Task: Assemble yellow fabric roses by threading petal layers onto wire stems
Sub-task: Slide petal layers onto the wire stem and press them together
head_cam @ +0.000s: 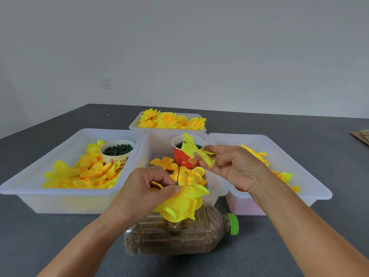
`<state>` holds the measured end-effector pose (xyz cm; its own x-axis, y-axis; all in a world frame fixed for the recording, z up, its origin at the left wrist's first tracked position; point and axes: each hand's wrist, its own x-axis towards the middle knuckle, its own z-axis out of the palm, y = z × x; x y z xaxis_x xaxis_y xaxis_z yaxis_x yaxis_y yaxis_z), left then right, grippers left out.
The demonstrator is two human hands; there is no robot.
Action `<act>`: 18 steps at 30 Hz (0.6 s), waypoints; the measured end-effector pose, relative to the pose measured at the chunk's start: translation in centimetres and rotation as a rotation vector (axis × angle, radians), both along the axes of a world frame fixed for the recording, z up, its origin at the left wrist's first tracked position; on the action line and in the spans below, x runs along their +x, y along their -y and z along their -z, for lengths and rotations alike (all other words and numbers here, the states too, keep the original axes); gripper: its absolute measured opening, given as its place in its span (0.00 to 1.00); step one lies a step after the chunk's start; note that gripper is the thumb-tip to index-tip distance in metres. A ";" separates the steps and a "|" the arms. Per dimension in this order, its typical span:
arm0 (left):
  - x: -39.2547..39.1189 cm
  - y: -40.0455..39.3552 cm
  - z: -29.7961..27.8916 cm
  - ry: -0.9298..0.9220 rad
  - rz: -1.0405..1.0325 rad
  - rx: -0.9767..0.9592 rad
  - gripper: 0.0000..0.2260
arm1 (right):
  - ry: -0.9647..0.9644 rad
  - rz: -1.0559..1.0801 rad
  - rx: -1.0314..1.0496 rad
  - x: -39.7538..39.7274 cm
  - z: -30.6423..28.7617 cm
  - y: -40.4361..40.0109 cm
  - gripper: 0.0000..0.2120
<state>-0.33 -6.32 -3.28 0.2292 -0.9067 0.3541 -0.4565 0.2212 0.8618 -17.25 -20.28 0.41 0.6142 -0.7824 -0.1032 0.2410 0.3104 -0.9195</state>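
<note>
The person's left hand (147, 188) holds a partly built yellow rose (180, 204) above the plastic bottle (179, 234), which lies on its side on the dark table (60, 236) with its green cap (232, 223) pointing right. The thumb and forefinger of that hand are curled and pinch the rose at the point where the thin dark wire stem (179, 170) comes out of the petals; the stem stands nearly upright, rising away from the bottle toward the red paper cup (186, 154).

The right hand (231, 166) is raised beyond the bottle and to its right. Its thumb and fingertips pinch a single loose petal layer (196, 151), which sits tilted in front of the red paper cup, apart from the stem's tip.

Beyond the bottle stand three white trays side by side. The middle tray (157, 144) holds the red paper cup and a few orange-yellow petal pieces (187, 174). The left tray (30, 186) holds a heap of yellow petal layers (83, 174) and a white paper cup (117, 150) filled with small dark green parts. The right tray (299, 172) holds more yellow petals, partly hidden by the right forearm. Farther back again, a fourth tray (135, 124) holds finished yellow roses (171, 119).
</note>
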 end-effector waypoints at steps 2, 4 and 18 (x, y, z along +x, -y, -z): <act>0.0 0.0 0.1 -0.001 -0.003 -0.002 0.07 | 0.030 0.003 0.000 -0.1 0.2 0.0 0.22; 0.0 0.0 0.1 -0.001 -0.003 -0.003 0.07 | -0.037 0.071 -0.066 -0.1 0.5 -0.1 0.18; 0.2 0.2 0.2 -0.005 0.010 -0.016 0.05 | -0.194 0.333 -0.238 0.8 0.4 -1.0 0.04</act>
